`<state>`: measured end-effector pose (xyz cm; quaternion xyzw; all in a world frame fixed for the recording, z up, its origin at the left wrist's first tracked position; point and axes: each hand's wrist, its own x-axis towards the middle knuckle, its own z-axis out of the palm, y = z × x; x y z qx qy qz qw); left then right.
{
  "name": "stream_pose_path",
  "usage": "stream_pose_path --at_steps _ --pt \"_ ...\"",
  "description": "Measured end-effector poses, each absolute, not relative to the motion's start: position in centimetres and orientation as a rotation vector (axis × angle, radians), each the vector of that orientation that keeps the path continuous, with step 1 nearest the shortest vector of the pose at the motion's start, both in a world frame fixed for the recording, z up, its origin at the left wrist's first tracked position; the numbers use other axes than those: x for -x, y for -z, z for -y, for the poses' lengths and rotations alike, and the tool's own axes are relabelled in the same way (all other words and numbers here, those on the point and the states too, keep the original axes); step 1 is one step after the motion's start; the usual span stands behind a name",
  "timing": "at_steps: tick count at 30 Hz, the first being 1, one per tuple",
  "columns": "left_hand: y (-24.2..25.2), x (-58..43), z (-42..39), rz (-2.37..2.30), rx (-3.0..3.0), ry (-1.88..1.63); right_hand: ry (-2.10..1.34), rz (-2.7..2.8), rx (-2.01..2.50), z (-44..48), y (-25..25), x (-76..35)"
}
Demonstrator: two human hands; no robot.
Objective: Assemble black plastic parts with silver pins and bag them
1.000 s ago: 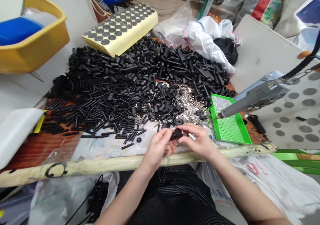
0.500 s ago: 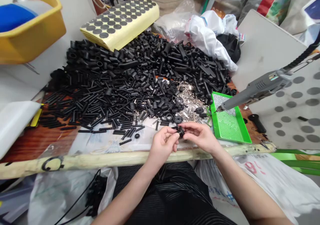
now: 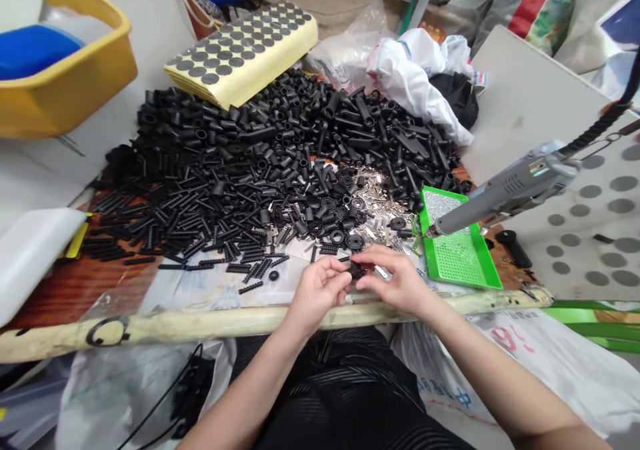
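Note:
My left hand (image 3: 317,290) and my right hand (image 3: 395,280) meet over the near edge of the worktable, both pinching a small black plastic part (image 3: 356,270). Fingers hide most of that part, so its shape is unclear. Just beyond my fingers lie black plastic rings (image 3: 354,241) and silver metal key blanks (image 3: 380,207). To the left of my hands spread short ribbed black rods (image 3: 200,250). A large heap of black plastic tubes and arms (image 3: 280,130) fills the table behind them.
A green perforated tray (image 3: 457,253) sits to the right, under a hanging grey power tool (image 3: 505,193). At the back lies a yellow sheet of round black pads (image 3: 240,50). A yellow tub (image 3: 65,77) stands back left; white plastic bags (image 3: 415,80) are piled back right.
The black part has shifted slightly lower and left between my fingers, and my right hand has drawn back a little. The whole view has moved slightly with my head.

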<state>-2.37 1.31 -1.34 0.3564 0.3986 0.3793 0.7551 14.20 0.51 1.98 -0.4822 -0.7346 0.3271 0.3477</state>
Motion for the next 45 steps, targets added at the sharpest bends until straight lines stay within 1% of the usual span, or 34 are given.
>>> stream_pose_path --at_steps 4,10,18,26,32,39,45 --pt "0.6 2.9 -1.5 -0.825 -0.667 -0.829 -0.832 1.983 1.129 -1.3 -2.8 -14.0" --pt "0.9 3.1 -1.3 -0.788 -0.652 -0.831 -0.828 2.019 1.000 -1.4 -2.3 -14.3" --pt "0.9 3.2 -1.4 -0.673 -0.571 -0.819 -1.070 1.640 1.143 -1.1 -2.5 -14.2" --pt "0.5 2.7 -1.3 -0.668 -0.526 -0.831 -0.956 1.578 1.301 -1.2 -2.1 -14.2" --pt "0.7 1.9 -1.2 -0.683 -0.548 -0.832 -0.870 1.536 1.323 -1.1 -1.8 -14.0" --pt "0.9 1.6 -1.0 -0.776 -0.679 -0.915 -0.888 1.451 1.422 -1.1 -1.5 -14.0" --pt "1.2 1.3 -1.0 -0.872 -0.764 -0.961 -0.837 1.412 1.470 -1.1 -0.9 -13.8"
